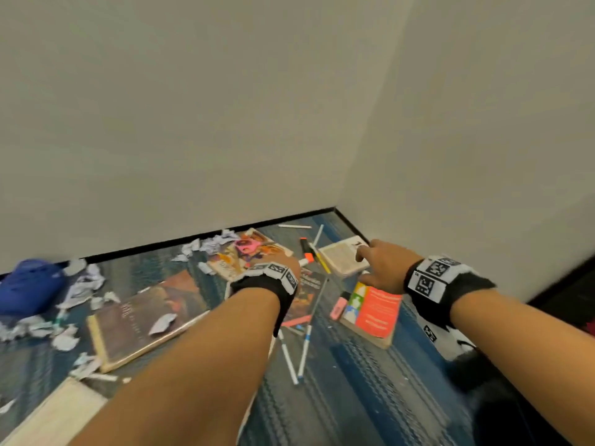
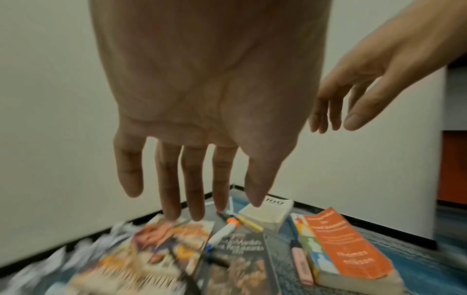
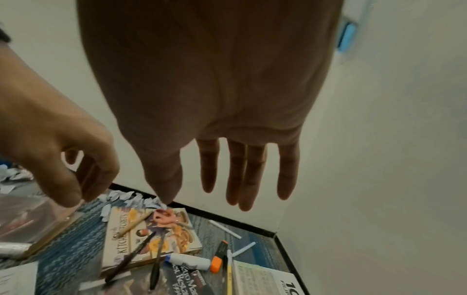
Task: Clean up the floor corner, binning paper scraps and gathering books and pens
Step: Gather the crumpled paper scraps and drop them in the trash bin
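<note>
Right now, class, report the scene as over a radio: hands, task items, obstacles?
Left hand and right hand open, holding nothing, above the clutter. Books, pens, paper scraps all on floor. Pens lie across the kitchen book.

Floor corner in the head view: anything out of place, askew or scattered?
Yes. Crumpled paper scraps litter the carpet along the left wall. Books lie at mixed angles, an orange paperback askew by the right hand. White pens cross on the floor. Both hands hover open; the left hand holds nothing.
</note>
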The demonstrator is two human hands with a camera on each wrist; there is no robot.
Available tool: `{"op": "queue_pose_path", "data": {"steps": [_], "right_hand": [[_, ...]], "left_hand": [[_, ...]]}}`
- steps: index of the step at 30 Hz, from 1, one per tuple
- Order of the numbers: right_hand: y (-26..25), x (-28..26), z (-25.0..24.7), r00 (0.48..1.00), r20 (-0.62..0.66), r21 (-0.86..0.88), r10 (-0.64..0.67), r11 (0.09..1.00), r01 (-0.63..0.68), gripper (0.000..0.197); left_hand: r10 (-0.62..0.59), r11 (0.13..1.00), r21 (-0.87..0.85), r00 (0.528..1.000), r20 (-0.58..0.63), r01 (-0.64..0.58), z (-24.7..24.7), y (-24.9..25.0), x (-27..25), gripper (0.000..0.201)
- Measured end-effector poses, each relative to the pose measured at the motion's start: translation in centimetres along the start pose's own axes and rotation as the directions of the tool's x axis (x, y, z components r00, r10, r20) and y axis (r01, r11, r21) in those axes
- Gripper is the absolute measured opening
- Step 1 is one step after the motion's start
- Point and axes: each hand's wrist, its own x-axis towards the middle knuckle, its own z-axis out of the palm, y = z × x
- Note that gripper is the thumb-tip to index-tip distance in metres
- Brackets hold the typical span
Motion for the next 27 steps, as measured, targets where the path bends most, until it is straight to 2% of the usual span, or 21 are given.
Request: {"op": "queue_pose_path", "data": {"steps": [3, 5, 7, 9, 11, 13, 15, 17, 19, 21, 22, 24, 27], "right_hand": [[-5.1, 5.4, -2.0, 0.990, 0.108, -0.070, -0.093, 0.992, 0.101, 0.041], [-8.1, 8.8, -3.0, 0.984, 0.119, -0.069, -0.136, 0.987, 0.144, 0.036], [-10.9, 11.8, -3.2, 0.979, 0.084, -0.067, -0.186, 0.979, 0.192, 0.035], [-13.6, 14.3, -2.6, 0.963, 0.082, -0.063, -0.258, 0.963, 0.264, 0.035], [-16.1, 16.7, -1.3, 0.939, 0.114, -0.059, -0.324, 0.941, 0.332, 0.032], [-17.9, 19.1, 0.7, 0.911, 0.153, -0.078, -0.382, 0.915, 0.397, 0.030], [-19.5, 21.6, 2.8, 0.884, 0.177, -0.112, -0.432, 0.884, 0.454, 0.032], [-21.1, 24.0, 4.6, 0.865, 0.195, -0.106, -0.463, 0.866, 0.488, 0.037], [-22.9, 26.1, 6.6, 0.844, 0.172, -0.070, -0.509, 0.848, 0.526, 0.045], [-24.5, 27.9, 8.8, 0.826, 0.081, -0.050, -0.558, 0.825, 0.563, 0.061], [-25.2, 28.5, 9.6, 0.814, 0.046, -0.070, -0.579, 0.811, 0.581, 0.067], [-26.1, 29.5, 10.8, 0.791, 0.033, -0.180, -0.612, 0.774, 0.607, 0.077], [-26.7, 30.6, 11.3, 0.774, 0.048, -0.318, -0.631, 0.725, 0.611, 0.076]], "left_hand": [[-0.148, 0.981, -0.109, 0.981, 0.125, 0.162, 2.4, -5.7, 0.7, 0.025], [-0.257, 0.951, -0.112, 0.939, 0.229, 0.288, 5.2, -8.9, 1.7, 0.033], [-0.330, 0.919, -0.128, 0.905, 0.268, 0.373, 7.5, -11.1, 2.3, 0.029], [-0.358, 0.911, -0.133, 0.908, 0.216, 0.391, 7.9, -12.6, 1.8, 0.020], [-0.388, 0.911, -0.093, 0.911, 0.142, 0.403, 8.5, -14.5, 2.0, 0.022], [-0.456, 0.883, -0.073, 0.885, 0.091, 0.463, 9.1, -17.2, 2.1, 0.034], [-0.517, 0.841, -0.160, 0.855, 0.038, 0.516, 10.2, -19.8, 2.0, 0.040], [-0.566, 0.800, -0.201, 0.822, 0.058, 0.565, 11.4, -22.4, 1.3, 0.044], [-0.564, 0.787, -0.237, 0.820, 0.099, 0.570, 13.0, -24.5, 0.2, 0.056], [-0.468, 0.834, -0.260, 0.874, 0.131, 0.486, 14.2, -25.8, -1.1, 0.071], [-0.403, 0.873, -0.229, 0.901, 0.162, 0.432, 14.6, -26.1, -1.6, 0.070], [-0.321, 0.925, -0.145, 0.926, 0.198, 0.352, 14.8, -26.5, -1.9, 0.057], [-0.321, 0.892, -0.260, 0.922, 0.217, 0.371, 14.1, -27.4, -0.9, 0.042]]}}
